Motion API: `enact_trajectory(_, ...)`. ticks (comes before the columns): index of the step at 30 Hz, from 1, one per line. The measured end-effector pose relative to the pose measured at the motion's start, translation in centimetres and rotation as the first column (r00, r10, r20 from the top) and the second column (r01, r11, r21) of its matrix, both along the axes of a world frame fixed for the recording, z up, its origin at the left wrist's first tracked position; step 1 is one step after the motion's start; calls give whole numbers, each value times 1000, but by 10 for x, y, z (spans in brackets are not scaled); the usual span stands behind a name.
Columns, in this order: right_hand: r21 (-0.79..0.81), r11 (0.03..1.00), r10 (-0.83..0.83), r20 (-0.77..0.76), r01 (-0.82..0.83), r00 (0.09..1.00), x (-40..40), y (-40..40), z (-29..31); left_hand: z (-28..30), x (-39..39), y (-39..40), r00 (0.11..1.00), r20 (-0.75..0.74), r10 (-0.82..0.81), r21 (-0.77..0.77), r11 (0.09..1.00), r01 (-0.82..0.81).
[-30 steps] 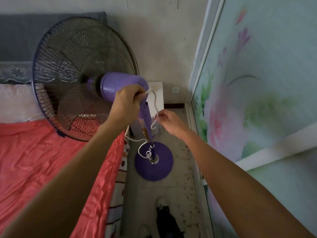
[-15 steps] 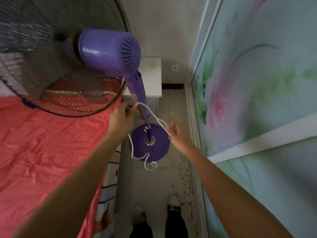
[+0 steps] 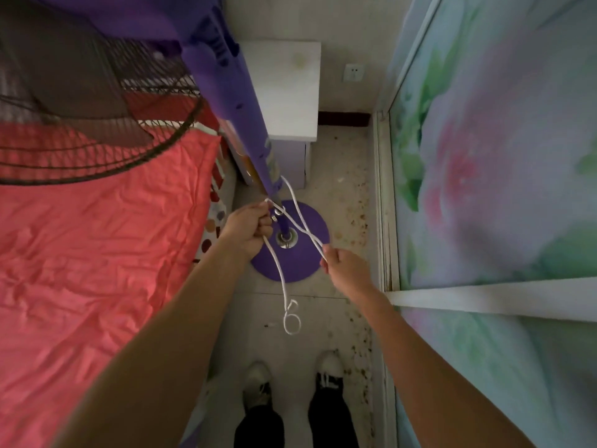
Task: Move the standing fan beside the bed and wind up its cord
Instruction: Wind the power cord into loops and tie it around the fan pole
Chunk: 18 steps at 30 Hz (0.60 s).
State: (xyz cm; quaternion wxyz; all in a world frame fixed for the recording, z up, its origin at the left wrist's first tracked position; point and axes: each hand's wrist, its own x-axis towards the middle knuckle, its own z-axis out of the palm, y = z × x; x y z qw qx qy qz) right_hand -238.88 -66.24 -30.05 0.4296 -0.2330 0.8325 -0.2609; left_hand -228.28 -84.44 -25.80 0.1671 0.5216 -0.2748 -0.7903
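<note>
The purple standing fan (image 3: 239,101) stands upright on the floor between the bed (image 3: 97,253) and the wall, its round purple base (image 3: 303,263) below my hands. Its dark wire cage (image 3: 80,108) hangs over the red bed cover. My left hand (image 3: 247,226) is closed on the white cord (image 3: 281,279) right by the lower pole. My right hand (image 3: 344,268) pinches a loop of the same cord over the base's right edge. A loose end of cord dangles from my left hand and curls just above the floor.
A white bedside cabinet (image 3: 290,92) stands behind the fan against the far wall, with a wall socket (image 3: 353,72) to its right. A flower-printed sliding door (image 3: 484,189) runs along the right. My two shoes (image 3: 290,379) stand on the narrow stained floor strip.
My head has dropped closer to the fan, so its cage now fills the top left. Both hands have moved down the pole to just above the base, drawing the cord out between them.
</note>
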Motion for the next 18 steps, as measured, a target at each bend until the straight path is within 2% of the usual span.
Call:
enact_trajectory(1,-20,1000,-9,20,10,1000,4,-2,-2,-6,-3,-2,1000,-19,13,21,1000,-12)
enact_trajectory(3,-53,997,-52,194,64,980,14,-5,-9,-16,-10,-5,997,-60,41,63,997,-38)
enact_trajectory(5,-54,989,-106,383,137,918,24,-7,-13,-23,-19,-7,993,-96,65,108,993,-54)
enact_trajectory(6,-58,989,-100,416,136,904,28,-6,-16,-27,-22,-7,992,-105,73,127,990,-60)
enact_trajectory(8,-94,991,-52,398,97,916,32,-4,-17,-29,-27,-7,991,-103,85,142,987,-70)
enact_trajectory(10,-115,987,-66,352,113,934,33,-4,-16,-30,-31,-7,998,-15,54,72,996,-53)
enact_trajectory(11,-118,983,-96,337,143,937,33,-4,-16,-30,-31,-5,995,95,-10,-31,999,13)
enact_trajectory(13,-129,977,-132,273,172,953,31,-4,-16,-31,-28,6,923,331,-195,-207,940,272)
enact_trajectory(14,-132,978,-127,232,161,964,31,-4,-16,-31,-26,16,881,372,-292,-218,895,389)
enact_trajectory(16,-125,985,-96,166,118,981,33,-4,-15,-35,-21,39,812,357,-462,-203,810,550)
enact_trajectory(18,-132,985,-80,199,107,977,36,-2,-14,-42,-15,53,804,375,-462,-244,787,566)
